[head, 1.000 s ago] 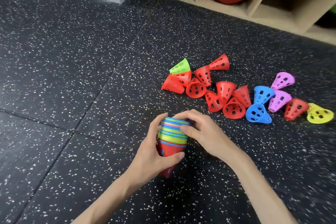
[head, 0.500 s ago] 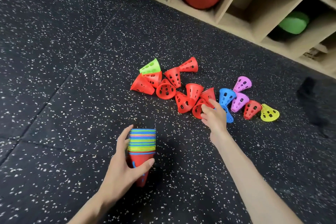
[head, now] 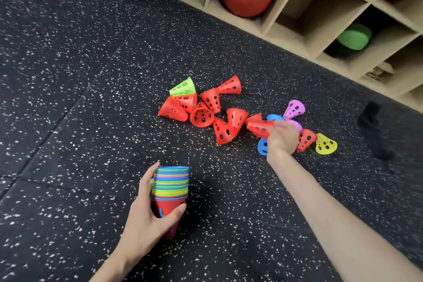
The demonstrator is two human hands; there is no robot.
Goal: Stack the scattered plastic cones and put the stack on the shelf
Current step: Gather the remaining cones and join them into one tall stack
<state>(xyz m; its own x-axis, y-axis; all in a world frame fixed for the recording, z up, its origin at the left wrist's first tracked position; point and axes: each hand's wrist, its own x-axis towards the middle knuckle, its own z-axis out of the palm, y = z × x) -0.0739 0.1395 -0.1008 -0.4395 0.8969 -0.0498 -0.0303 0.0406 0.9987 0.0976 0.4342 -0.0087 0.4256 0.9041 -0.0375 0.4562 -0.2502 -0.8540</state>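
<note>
My right hand (head: 280, 138) has just grabbed a red cone (head: 259, 127) to add; left hand (head: 146, 217) still grips the stack (head: 171, 184).

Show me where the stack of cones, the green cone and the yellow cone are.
stack of cones (head: 172, 182), head view, on the striped rims.
green cone (head: 183, 87), head view, on its holed side wall.
yellow cone (head: 326, 144), head view, on its holed side wall.

Your floor (head: 68, 75) – black speckled rubber mat – carries loose cones: red cluster (head: 201, 110), green cone (head: 183, 87), purple cone (head: 294, 109), yellow cone (head: 326, 144).
</note>
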